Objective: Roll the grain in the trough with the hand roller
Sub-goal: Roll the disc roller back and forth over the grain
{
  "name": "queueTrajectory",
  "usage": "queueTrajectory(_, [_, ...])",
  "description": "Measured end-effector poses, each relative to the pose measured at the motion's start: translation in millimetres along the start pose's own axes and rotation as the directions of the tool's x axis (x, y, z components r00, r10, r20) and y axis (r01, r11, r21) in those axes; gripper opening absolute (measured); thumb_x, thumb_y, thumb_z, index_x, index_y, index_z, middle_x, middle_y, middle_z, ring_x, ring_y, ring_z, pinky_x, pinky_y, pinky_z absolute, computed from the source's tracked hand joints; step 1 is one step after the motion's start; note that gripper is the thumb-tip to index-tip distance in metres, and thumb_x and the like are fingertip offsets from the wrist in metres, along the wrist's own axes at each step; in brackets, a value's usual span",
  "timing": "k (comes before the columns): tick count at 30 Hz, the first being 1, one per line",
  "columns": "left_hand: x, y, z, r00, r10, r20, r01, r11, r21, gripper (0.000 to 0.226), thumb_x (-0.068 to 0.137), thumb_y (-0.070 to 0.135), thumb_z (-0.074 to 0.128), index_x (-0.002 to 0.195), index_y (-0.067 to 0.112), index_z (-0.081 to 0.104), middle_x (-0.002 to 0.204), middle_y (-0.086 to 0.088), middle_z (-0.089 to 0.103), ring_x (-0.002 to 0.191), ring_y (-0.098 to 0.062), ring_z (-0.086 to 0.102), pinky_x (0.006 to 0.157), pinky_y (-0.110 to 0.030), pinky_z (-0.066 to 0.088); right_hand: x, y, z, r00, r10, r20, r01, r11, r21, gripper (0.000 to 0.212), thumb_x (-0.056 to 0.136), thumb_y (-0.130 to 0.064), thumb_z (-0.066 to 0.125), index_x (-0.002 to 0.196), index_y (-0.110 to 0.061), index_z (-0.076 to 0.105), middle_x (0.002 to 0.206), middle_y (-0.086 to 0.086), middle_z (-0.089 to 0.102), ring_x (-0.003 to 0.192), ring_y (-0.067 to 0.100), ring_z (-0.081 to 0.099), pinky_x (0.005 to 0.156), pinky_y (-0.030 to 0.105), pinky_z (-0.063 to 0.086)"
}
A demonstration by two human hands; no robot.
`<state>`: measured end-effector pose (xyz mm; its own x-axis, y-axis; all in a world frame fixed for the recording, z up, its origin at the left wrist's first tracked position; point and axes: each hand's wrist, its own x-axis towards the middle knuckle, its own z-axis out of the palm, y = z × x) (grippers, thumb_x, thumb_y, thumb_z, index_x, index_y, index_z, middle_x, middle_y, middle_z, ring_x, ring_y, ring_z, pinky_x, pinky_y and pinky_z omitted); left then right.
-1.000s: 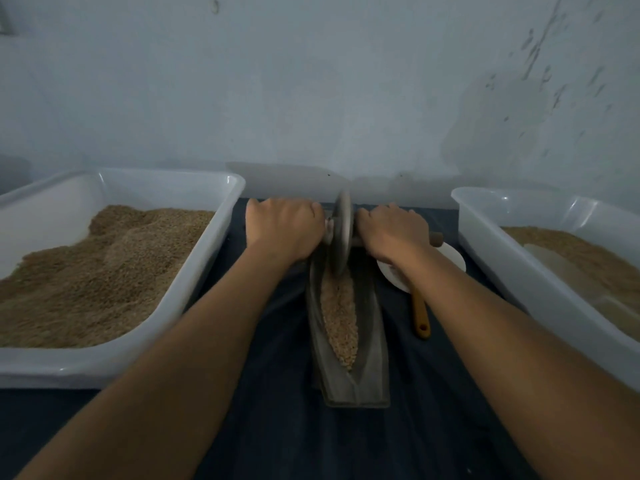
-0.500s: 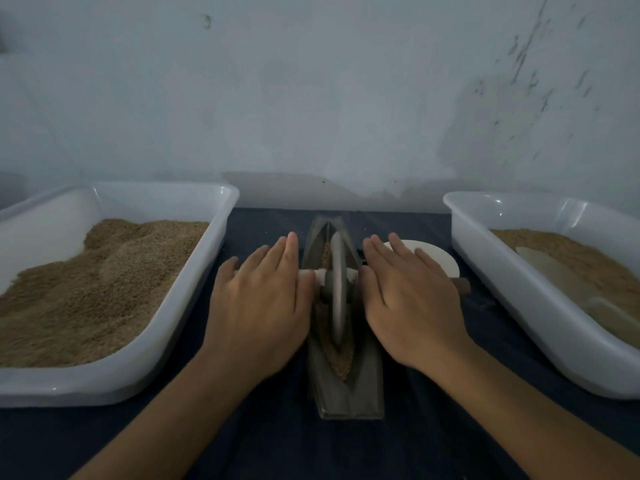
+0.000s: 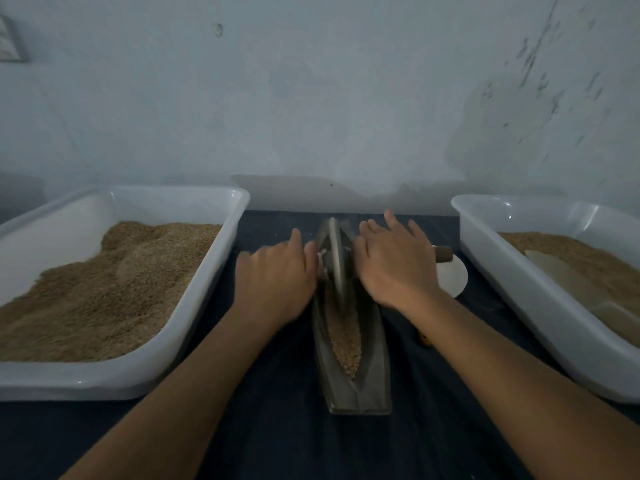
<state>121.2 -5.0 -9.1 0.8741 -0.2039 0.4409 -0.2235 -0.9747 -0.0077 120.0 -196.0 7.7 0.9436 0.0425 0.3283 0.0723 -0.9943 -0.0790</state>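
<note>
Roller axle (image 3: 443, 253) mostly under both palms, left hand (image 3: 277, 275) motion-blurred

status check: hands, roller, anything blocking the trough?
Left hand and right hand open, palms pressing the roller axle. Disc in trough, far half, over grain. Nothing blocking.

Dim, bluish, even light; soft shadow on the wall (image 3: 311, 98) at centre. Left hand (image 3: 277, 282) motion-blurred. Wide-angle bending at the frame edges; small glints on tray (image 3: 239, 202) rims.
</note>
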Motion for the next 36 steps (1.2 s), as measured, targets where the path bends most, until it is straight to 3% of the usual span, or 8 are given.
queueTrajectory(2, [-35.8,2.9,-10.8,0.998,-0.010,-0.061,0.004,0.996,-0.085,0.062,0.110,0.045,0.014,0.154,0.013,0.044,0.127,0.003,0.069,0.103,-0.018,0.068,0.077,-0.040,0.049,-34.3,3.2,-4.4,0.999,-0.044,-0.025,0.045,0.996,0.072,0.065,0.107,-0.044,0.008,0.160,-0.020,0.037,0.167,-0.004,0.034,0.159,0.016,0.014,0.129,0.044,0.013])
queueTrajectory(6, [-71.6,4.0,-26.2,0.997,0.062,-0.052,-0.069,0.989,-0.134,0.069,0.108,0.051,0.011,0.161,0.014,0.036,0.156,-0.001,0.053,0.137,-0.018,0.055,0.108,-0.051,0.046,-77.9,8.4,-12.9,0.996,-0.064,-0.059,0.072,0.984,0.160,0.075,0.100,-0.055,0.002,0.161,-0.026,0.034,0.168,-0.012,0.028,0.157,0.004,0.012,0.128,0.031,0.007])
queueTrajectory(13, [11.9,6.9,-4.1,0.999,-0.028,0.044,0.027,0.999,0.036,0.053,0.106,0.041,0.015,0.122,0.026,0.063,0.121,0.003,0.071,0.099,-0.026,0.067,0.084,-0.042,0.043,-0.2,8.7,-1.0,0.998,0.034,0.055,-0.039,0.994,0.100,0.060,0.110,-0.038,0.012,0.154,-0.018,0.047,0.164,-0.001,0.040,0.157,0.022,0.020,0.126,0.049,0.019])
queueTrajectory(18, [80.2,8.5,10.2,0.978,-0.143,0.153,0.142,0.990,0.018,0.042,0.104,0.034,0.024,0.083,0.023,0.059,0.100,-0.003,0.070,0.076,-0.026,0.050,0.078,-0.045,0.033,58.4,2.4,-0.9,0.967,0.214,0.138,-0.221,0.975,0.035,0.042,0.106,-0.027,0.024,0.080,-0.019,0.056,0.123,0.010,0.067,0.122,0.033,0.052,0.095,0.044,0.037])
queueTrajectory(21, [65.3,9.6,8.0,0.993,-0.094,0.072,0.090,0.995,0.050,0.054,0.099,0.037,0.010,0.082,0.022,0.059,0.086,0.002,0.066,0.066,-0.021,0.045,0.074,-0.044,0.032,43.0,7.2,4.0,0.975,0.172,0.139,-0.175,0.984,0.011,0.051,0.109,-0.029,0.017,0.114,-0.013,0.065,0.140,0.008,0.061,0.146,0.033,0.037,0.115,0.052,0.031])
queueTrajectory(25, [6.0,7.6,-5.7,1.000,-0.004,-0.012,0.003,0.999,-0.045,0.061,0.103,0.046,0.001,0.092,0.028,0.058,0.082,0.006,0.065,0.066,-0.019,0.055,0.076,-0.043,0.046,-18.4,5.8,0.0,0.999,0.035,0.039,-0.038,0.996,0.081,0.064,0.109,-0.042,0.008,0.158,-0.014,0.038,0.166,0.001,0.037,0.159,0.022,0.016,0.128,0.048,0.017])
queueTrajectory(29, [-56.8,-0.2,-16.2,0.998,0.022,-0.065,-0.031,0.990,-0.137,0.065,0.110,0.050,0.015,0.150,0.013,0.052,0.124,0.003,0.071,0.097,-0.020,0.070,0.082,-0.043,0.053,-66.7,-2.0,-13.0,0.993,-0.073,-0.093,0.079,0.995,0.054,0.072,0.104,-0.048,0.004,0.161,-0.018,0.035,0.167,-0.003,0.034,0.158,0.016,0.017,0.129,0.043,0.016])
queueTrajectory(36, [-14.8,4.2,-12.9,0.999,0.027,-0.030,-0.027,0.999,-0.023,0.061,0.106,0.046,0.013,0.134,0.024,0.062,0.106,0.005,0.073,0.083,-0.021,0.065,0.074,-0.040,0.047,-35.4,3.0,-7.5,1.000,-0.010,0.015,0.008,0.990,0.141,0.065,0.107,-0.044,0.010,0.153,-0.019,0.049,0.162,-0.002,0.043,0.156,0.019,0.025,0.126,0.044,0.020])
